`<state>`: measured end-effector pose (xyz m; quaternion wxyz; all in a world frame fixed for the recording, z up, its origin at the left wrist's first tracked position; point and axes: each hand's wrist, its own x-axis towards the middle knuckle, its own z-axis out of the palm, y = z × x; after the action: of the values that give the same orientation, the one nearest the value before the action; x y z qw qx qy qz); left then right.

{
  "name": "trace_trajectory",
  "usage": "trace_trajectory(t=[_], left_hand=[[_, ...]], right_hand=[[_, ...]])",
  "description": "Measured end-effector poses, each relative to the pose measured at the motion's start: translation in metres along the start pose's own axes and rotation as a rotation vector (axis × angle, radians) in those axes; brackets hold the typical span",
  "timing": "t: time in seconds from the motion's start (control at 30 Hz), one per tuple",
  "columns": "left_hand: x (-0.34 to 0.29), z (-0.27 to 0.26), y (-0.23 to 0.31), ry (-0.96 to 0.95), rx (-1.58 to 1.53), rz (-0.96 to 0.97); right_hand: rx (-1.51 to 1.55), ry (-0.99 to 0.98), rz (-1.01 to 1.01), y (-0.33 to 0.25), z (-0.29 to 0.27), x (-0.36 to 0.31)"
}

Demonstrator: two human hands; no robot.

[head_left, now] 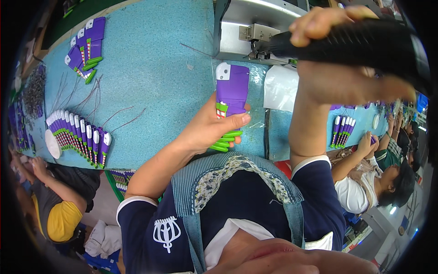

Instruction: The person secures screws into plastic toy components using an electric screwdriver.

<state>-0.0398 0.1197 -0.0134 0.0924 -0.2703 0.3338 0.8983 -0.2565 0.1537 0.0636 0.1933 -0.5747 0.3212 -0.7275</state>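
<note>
My left hand (pixel 203 129) is closed around a purple plastic toy part (pixel 233 89) with a white upper corner, a red-and-white striped strip and bright green ends. The green ends stick out below my fingers, and the part stands upright over the table. My right hand (pixel 332 84) is raised at the upper right and wrapped round a black electric screwdriver (pixel 360 41) with a ridged body. The screwdriver's narrow end points left, close to the small metal outlet of a grey metal box (pixel 287 20), perhaps a screw feeder. Whether the tip touches it, I cannot tell.
On the blue table (pixel 155 59), a fanned row of similar parts (pixel 82 137) lies at the left, with a smaller stack (pixel 86 48) behind. Thin dark wires lie near the row. A clear plastic bag (pixel 280 86) sits before the box. Other people work at both sides.
</note>
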Motion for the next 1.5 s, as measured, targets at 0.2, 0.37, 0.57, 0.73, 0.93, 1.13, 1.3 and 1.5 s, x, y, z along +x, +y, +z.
trace_trajectory(t=[0.2,0.37,0.57,0.73,0.93,1.13,1.3,1.5], left_hand=[[-0.002,-0.004,0.002,-0.012,-0.079,-0.043],[-0.004,-0.004,0.004,-0.008,-0.074,-0.065],[-0.005,-0.001,0.005,0.014,-0.067,-0.070],[-0.002,-0.005,0.009,0.002,-0.024,-0.081],[-0.001,-0.005,0.004,0.003,-0.046,-0.064],[-0.001,-0.005,0.005,-0.007,-0.042,-0.047],[-0.001,-0.007,0.005,0.006,-0.042,-0.021],[-0.004,-0.004,0.004,0.039,-0.015,0.024]], right_hand=[[0.080,0.061,0.086,-0.006,0.013,-0.018],[0.056,0.075,0.142,-0.014,0.029,-0.024],[0.060,-0.059,0.134,-0.007,0.023,-0.028],[0.057,-0.075,0.130,-0.004,0.023,-0.024],[0.135,-0.012,0.202,0.004,0.021,-0.033],[0.206,0.082,0.219,-0.003,0.031,-0.023],[-0.168,0.255,0.284,-0.014,0.049,-0.012],[-0.639,0.466,0.381,-0.018,0.054,-0.015]])
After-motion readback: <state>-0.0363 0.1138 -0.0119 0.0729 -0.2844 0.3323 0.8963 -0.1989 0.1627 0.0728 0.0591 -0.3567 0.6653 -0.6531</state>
